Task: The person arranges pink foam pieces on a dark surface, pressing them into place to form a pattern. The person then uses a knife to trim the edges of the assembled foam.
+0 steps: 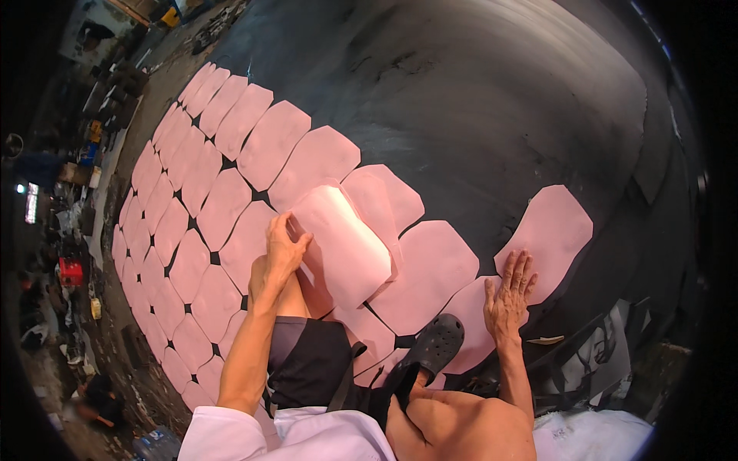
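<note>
In the head view, the person's left hand (286, 240) is left of centre, its forearm slanting up from the lower edge and its wrist bent. Its fingers are curled and partly closed at the left edge of a raised pink piece (342, 246); whether they pinch it firmly cannot be told. The right hand (507, 301) is in the right half of the frame, its forearm rising from the lower edge. It lies palm down, fingers extended and slightly spread, gripping nothing, with the fingertips on the lower-left end of an outer pink piece (555, 230).

There are two hands, one dark perforated shoe (438, 343) at lower centre, one raised piece and one outer piece. More than twenty laid pink pieces (219, 207) spread over a dark sheet (492, 131) through the left and centre; those toward the far left are too small to count surely. Edges of further pink material show beneath the raised piece's right side.

The raised piece sits near the middle, its long axis running from upper left to lower right. The outer piece's long axis runs from lower left to upper right.
</note>
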Action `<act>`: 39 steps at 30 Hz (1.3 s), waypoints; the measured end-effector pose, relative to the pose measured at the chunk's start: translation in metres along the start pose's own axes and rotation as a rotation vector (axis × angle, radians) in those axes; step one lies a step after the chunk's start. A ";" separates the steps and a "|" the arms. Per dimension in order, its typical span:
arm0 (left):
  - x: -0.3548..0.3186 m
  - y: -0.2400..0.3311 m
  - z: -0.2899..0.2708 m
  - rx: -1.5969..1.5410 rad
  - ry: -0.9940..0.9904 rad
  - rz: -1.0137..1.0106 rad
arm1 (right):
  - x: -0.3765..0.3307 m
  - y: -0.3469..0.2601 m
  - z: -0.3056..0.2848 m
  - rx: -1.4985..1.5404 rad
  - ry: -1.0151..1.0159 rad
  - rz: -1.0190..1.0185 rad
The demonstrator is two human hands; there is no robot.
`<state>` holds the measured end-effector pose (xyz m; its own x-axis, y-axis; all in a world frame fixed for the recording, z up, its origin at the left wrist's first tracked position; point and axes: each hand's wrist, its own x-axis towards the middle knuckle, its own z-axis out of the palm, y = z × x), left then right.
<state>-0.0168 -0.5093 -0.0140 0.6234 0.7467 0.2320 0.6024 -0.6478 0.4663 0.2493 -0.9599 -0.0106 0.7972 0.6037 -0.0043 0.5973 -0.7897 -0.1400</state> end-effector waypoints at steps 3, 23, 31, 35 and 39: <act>0.004 0.040 -0.006 0.045 0.006 -0.069 | -0.001 -0.007 -0.009 0.105 0.103 0.030; -0.061 0.248 -0.041 -0.983 -0.374 -0.362 | 0.025 0.004 -0.100 1.776 -0.520 0.393; -0.053 0.299 0.068 -1.198 -0.358 -0.546 | 0.207 0.069 -0.193 0.575 -0.091 -0.330; -0.040 0.324 0.127 -1.308 -0.152 -0.710 | 0.287 0.046 -0.172 0.370 -0.158 -0.374; -0.041 0.334 0.152 -1.205 -0.097 -0.717 | 0.305 0.057 -0.140 0.304 -0.241 -0.320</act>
<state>0.2346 -0.7797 0.0024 0.4280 0.8097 -0.4014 0.0393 0.4270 0.9034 0.5391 -0.8358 0.1190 0.5140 0.8467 -0.1375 0.7270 -0.5151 -0.4540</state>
